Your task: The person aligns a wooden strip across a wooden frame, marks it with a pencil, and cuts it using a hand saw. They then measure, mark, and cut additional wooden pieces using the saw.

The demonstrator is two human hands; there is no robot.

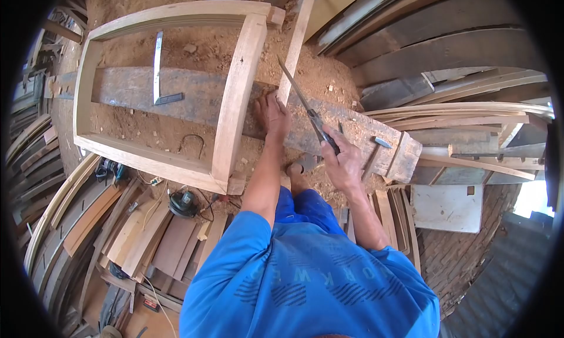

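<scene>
My right hand (pixel 342 165) is closed round the dark handle of a handsaw (pixel 298 92). The saw's narrow blade, seen nearly edge-on, slants up and left across a long pale wooden strip (pixel 298 37). At the strip's near end, my left hand (pixel 273 116) grips the wood over the plank bench (pixel 200 82); some of its fingers are hidden. Left of that hand stands a rectangular wooden frame (pixel 239 94) with curved members, resting across the bench. A try square (pixel 157 74) with a dark stock lies on the plank inside the frame.
A hammer (pixel 374 153) lies near the bench's right end, beside a wooden cleat (pixel 398 155). Curved boards (pixel 464 112) are stacked at right, and more planks (pixel 141 232) at lower left. A dark green power tool (pixel 184 203) sits among them. Sawdust (pixel 200 50) covers the ground.
</scene>
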